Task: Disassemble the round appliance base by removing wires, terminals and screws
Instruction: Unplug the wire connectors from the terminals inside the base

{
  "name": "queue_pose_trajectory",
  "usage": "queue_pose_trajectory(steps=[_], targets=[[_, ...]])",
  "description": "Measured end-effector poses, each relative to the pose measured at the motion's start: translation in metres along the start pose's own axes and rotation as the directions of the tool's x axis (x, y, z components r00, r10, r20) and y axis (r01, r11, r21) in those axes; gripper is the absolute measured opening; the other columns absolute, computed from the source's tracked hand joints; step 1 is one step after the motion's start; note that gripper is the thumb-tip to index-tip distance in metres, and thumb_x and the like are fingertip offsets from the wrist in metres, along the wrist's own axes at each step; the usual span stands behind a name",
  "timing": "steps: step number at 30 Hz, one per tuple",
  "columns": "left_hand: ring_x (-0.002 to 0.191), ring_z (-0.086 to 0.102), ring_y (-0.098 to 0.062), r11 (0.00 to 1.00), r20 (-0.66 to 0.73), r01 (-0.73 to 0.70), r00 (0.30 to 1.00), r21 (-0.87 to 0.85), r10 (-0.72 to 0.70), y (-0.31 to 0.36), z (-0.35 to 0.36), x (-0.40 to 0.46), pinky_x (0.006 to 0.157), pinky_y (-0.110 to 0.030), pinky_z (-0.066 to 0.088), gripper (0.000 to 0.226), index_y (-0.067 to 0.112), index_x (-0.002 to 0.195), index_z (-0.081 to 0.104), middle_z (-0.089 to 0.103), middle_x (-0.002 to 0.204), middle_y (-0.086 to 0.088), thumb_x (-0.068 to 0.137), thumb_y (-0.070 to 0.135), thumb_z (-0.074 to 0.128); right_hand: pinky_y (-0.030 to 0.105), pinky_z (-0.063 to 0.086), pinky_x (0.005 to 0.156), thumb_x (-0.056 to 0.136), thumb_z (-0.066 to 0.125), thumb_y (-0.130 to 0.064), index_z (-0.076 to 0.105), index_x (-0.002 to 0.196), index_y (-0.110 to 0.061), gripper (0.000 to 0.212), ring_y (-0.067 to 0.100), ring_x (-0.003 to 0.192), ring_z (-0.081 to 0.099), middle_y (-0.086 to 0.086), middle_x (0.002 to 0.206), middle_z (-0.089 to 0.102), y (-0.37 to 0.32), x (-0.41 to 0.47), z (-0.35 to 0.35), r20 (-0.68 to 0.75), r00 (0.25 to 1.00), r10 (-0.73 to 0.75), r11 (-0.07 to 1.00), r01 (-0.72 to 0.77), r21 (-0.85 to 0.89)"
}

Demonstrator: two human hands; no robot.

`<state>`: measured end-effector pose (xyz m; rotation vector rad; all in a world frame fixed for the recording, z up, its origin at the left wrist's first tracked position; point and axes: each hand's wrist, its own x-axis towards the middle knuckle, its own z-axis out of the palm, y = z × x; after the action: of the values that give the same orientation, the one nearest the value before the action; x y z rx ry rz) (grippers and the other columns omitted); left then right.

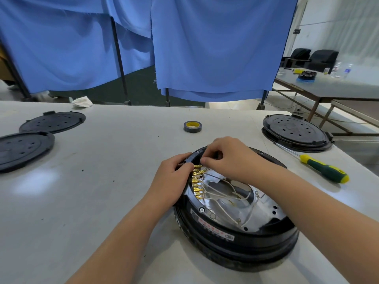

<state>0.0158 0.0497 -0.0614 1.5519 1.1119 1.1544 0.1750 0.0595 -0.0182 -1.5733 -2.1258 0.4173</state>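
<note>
The round appliance base (235,232) lies open side up on the white tabletop (102,191), right in front of the person. Inside it is a shiny metal plate with pale wires (223,193) looping over it. A row of small gold terminals (197,181) runs along the left inner edge.

The left hand (174,181) rests on the left rim of the base, and its curled fingers hold the rim just beside the top of the gold row. The right hand (227,158) reaches over the far side of the base. Its fingertips are pressed together in a narrow grip right above the top terminal. It seems to pinch a thin wire there, but the wire is too small to see for sure.

A green and yellow screwdriver (322,169) lies on the tabletop to the right of the base, well apart from both hands. A roll of tape (192,126) sits behind the base. Two flat black covers (39,136) lie far to the left, and another round black base (295,132) sits at the far right.
</note>
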Motion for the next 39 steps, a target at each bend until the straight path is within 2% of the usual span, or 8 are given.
queue_pose_trajectory(steps=[2,6,10,17,25,29,34,39], targets=[[0.062,0.067,0.0,1.0,-0.005,-0.007,1.0,0.004,0.007,0.0006,0.0003,-0.0003,0.055,-0.016,0.051,0.058,0.061,0.07,0.067,0.072,0.071,0.019,0.089,0.009,0.05,0.02,0.044,0.062,0.085,0.063,-0.031,0.07,0.076,-0.028,0.012,0.003,0.067,0.058,-0.011,0.073,0.066,-0.0014,-0.0004,0.0013,0.052,0.998,0.022,1.0,-0.023,0.013],[0.062,0.066,0.001,1.0,-0.019,-0.016,1.0,0.011,0.016,0.0015,0.0015,0.0003,0.056,-0.018,0.051,0.059,0.06,0.069,0.067,0.072,0.072,0.02,0.089,0.007,0.05,0.02,0.038,0.057,0.086,0.062,-0.032,0.063,0.067,-0.028,0.019,0.003,0.06,0.054,-0.012,0.065,0.061,-0.0025,-0.004,0.0055,0.05,0.998,0.041,0.999,-0.042,0.016],[0.063,0.066,0.002,1.0,-0.028,-0.009,1.0,0.006,0.009,0.0014,0.0025,0.0007,0.055,-0.014,0.051,0.059,0.059,0.067,0.068,0.072,0.072,0.02,0.088,0.006,0.05,0.017,0.037,0.055,0.085,0.063,-0.032,0.064,0.068,-0.028,0.018,0.001,0.059,0.053,-0.011,0.064,0.061,-0.0024,-0.0066,0.0065,0.056,0.995,0.081,0.994,-0.085,0.063],[0.06,0.066,0.001,1.0,-0.021,-0.003,1.0,0.009,0.003,0.004,0.0016,-0.0007,0.053,-0.016,0.051,0.062,0.063,0.066,0.065,0.071,0.07,0.022,0.089,0.008,0.05,0.016,0.036,0.054,0.086,0.065,-0.027,0.067,0.071,-0.025,0.015,0.001,0.056,0.051,-0.01,0.065,0.063,-0.0037,-0.0037,0.0034,0.082,0.992,0.1,0.985,-0.11,0.134],[0.063,0.066,0.0,1.0,-0.037,0.006,0.999,0.011,-0.006,0.0013,0.0022,0.0007,0.055,-0.015,0.051,0.054,0.054,0.068,0.069,0.073,0.073,0.018,0.088,0.007,0.051,0.023,0.039,0.054,0.086,0.061,-0.027,0.06,0.062,-0.024,0.024,0.007,0.054,0.049,-0.007,0.058,0.057,-0.0036,-0.0042,0.0081,0.086,0.985,0.147,0.984,-0.154,0.086],[0.062,0.066,0.001,1.0,-0.036,0.011,0.999,0.01,-0.011,0.0011,0.0016,0.0009,0.053,-0.014,0.05,0.049,0.051,0.072,0.068,0.072,0.072,0.02,0.088,0.008,0.051,0.025,0.041,0.056,0.087,0.06,-0.025,0.06,0.067,-0.024,0.02,0.009,0.058,0.051,-0.005,0.062,0.059,-0.0028,-0.0017,0.0094,0.104,0.98,0.17,0.981,-0.178,0.073],[0.058,0.065,0.002,1.0,-0.038,0.011,0.999,0.011,-0.011,0.0019,0.0015,0.0007,0.052,-0.015,0.05,0.055,0.055,0.065,0.068,0.071,0.068,0.02,0.088,0.007,0.051,0.023,0.039,0.055,0.088,0.06,-0.024,0.06,0.067,-0.024,0.02,0.008,0.057,0.051,-0.004,0.064,0.06,-0.0021,-0.0004,0.0079,0.125,0.978,0.165,0.981,-0.177,0.085],[0.062,0.065,0.004,1.0,-0.052,0.018,0.998,0.009,-0.017,0.0012,0.0025,0.0014,0.054,-0.012,0.049,0.045,0.048,0.073,0.067,0.071,0.069,0.022,0.088,0.009,0.053,0.021,0.043,0.053,0.087,0.057,-0.018,0.066,0.075,-0.012,0.016,0.008,0.056,0.05,-0.004,0.064,0.06,0.0047,-0.0046,0.0039,0.125,0.969,0.215,0.97,-0.226,0.085]])
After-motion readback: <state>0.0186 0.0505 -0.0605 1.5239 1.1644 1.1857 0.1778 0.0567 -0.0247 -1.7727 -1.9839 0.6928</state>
